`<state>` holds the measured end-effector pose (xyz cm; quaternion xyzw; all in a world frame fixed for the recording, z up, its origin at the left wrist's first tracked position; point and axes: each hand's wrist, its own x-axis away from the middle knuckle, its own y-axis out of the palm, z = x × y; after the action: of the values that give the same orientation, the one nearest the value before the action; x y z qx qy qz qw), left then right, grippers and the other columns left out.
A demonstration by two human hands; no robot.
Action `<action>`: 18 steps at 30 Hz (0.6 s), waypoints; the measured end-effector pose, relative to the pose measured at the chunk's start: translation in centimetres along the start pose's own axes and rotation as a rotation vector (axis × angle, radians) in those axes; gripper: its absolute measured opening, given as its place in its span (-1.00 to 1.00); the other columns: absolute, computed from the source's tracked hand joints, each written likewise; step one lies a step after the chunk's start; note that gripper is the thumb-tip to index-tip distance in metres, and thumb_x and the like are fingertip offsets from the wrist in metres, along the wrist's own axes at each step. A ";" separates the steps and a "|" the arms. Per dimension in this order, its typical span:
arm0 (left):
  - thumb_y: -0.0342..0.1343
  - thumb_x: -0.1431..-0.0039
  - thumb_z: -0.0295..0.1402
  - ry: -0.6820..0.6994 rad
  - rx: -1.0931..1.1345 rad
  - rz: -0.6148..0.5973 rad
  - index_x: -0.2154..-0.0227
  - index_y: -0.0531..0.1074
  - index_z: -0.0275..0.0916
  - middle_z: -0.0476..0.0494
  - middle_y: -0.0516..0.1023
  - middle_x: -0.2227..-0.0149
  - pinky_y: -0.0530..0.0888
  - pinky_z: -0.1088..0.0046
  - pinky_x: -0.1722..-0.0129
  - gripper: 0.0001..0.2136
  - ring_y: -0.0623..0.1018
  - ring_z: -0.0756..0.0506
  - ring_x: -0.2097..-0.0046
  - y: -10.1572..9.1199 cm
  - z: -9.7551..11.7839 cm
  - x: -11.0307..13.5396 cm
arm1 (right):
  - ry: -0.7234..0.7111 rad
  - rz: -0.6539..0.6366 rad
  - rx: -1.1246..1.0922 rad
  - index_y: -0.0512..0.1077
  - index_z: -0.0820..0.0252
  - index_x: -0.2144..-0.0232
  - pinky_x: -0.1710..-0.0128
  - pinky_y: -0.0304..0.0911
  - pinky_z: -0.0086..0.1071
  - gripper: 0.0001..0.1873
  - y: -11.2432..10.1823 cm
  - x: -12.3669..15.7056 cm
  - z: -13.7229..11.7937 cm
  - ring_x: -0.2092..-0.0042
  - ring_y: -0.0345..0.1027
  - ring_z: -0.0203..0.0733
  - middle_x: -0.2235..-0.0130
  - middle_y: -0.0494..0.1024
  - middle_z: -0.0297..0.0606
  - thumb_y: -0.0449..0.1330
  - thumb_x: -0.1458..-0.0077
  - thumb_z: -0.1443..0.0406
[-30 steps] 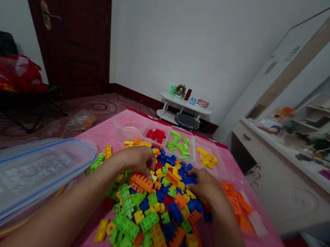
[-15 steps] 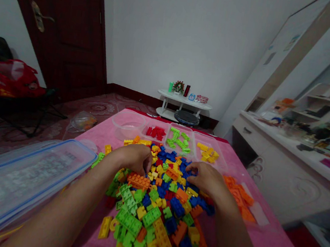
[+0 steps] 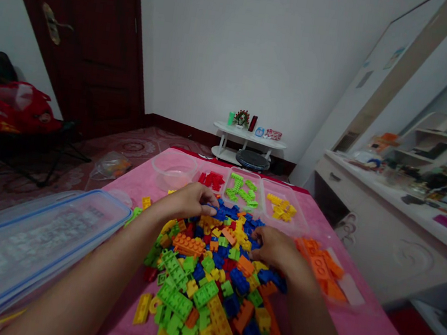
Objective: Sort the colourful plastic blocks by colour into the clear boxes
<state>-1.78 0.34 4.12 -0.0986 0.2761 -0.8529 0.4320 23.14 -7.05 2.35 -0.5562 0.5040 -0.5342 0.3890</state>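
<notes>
A mixed heap of plastic building bricks (image 3: 206, 292) in green, yellow, orange, blue and red spreads over the pink tablecloth. My left hand (image 3: 196, 200) is at the far left side of the heap, its thumb and fingers closed on a blue building brick (image 3: 211, 210). Lower and to the right, my right hand (image 3: 274, 245) rests at the heap's right edge with curled fingers, against blue bricks. What lies between its fingertips is hard to make out. An orange eight-stud brick (image 3: 189, 245) lies below my left hand.
Along the far edge stand a round clear tub (image 3: 171, 183) and clear trays of red bricks (image 3: 211, 180), green bricks (image 3: 242, 189) and yellow bricks (image 3: 282, 207). Orange bricks (image 3: 323, 267) lie in a tray at right. A blue-rimmed clear lid (image 3: 43, 236) is at left.
My left hand has moved away from me, up to the heap's far side, and a blue brick now shows at its fingertips. My right hand has shifted slightly down, toward me.
</notes>
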 end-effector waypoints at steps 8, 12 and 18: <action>0.28 0.13 -0.17 -0.208 0.657 0.085 0.42 0.39 -0.29 -0.08 0.44 0.44 0.40 0.60 0.52 -0.69 0.44 0.00 0.40 1.5 1.2 -0.1 | 0.008 0.001 -0.059 0.44 0.10 0.45 0.47 0.03 -0.45 -0.76 -0.1 -0.2 0.4 0.33 0.39 -0.21 0.39 0.54 -0.37 0.31 0.31 0.30; 0.20 0.02 -0.24 -0.340 0.815 0.083 0.34 0.35 -0.25 -0.10 0.51 0.41 0.41 0.56 0.57 -0.76 0.50 -0.03 0.43 2.5 1.2 -0.7 | 0.025 0.104 -0.076 0.49 0.06 0.39 0.46 0.03 -0.45 -0.80 -1.3 0.0 0.8 0.33 0.38 -0.23 0.38 0.54 -0.35 0.25 0.20 0.26; 0.08 -0.10 -0.11 -0.357 0.926 0.028 0.29 0.37 -0.23 -0.08 0.49 0.37 0.43 0.58 0.61 -0.72 0.49 0.01 0.48 3.7 1.1 -1.0 | -0.003 0.040 -0.068 0.53 0.00 0.35 0.43 0.06 -0.44 -0.70 -1.1 -0.1 1.6 0.29 0.39 -0.19 0.34 0.54 -0.36 0.32 0.27 0.21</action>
<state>1.78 -1.05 3.05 -0.0372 -0.2086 -0.8500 0.4824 24.86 -6.90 3.23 -0.5594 0.5324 -0.5081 0.3814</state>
